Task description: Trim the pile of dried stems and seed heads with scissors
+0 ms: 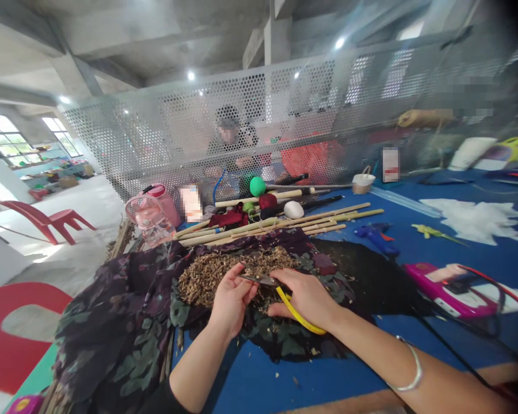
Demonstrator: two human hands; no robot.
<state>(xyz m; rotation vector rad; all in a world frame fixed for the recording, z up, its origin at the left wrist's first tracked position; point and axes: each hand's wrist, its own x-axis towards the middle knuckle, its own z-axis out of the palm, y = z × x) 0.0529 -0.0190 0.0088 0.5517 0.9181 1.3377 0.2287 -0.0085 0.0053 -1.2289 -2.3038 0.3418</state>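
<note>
Two hands (231, 296), one brown heap (207, 277), one yellow-handled scissors (301, 320) (in right hand (308, 296)).

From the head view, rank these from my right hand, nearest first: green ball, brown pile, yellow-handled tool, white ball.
From the right hand:
1. Yellow-handled tool: in its grip.
2. Brown pile: just ahead, spreading left.
3. White ball: forward, past the pile.
4. Green ball: farther forward, to the left.

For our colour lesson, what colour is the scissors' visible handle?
The handle is yellow, seen best in the head view.
</note>
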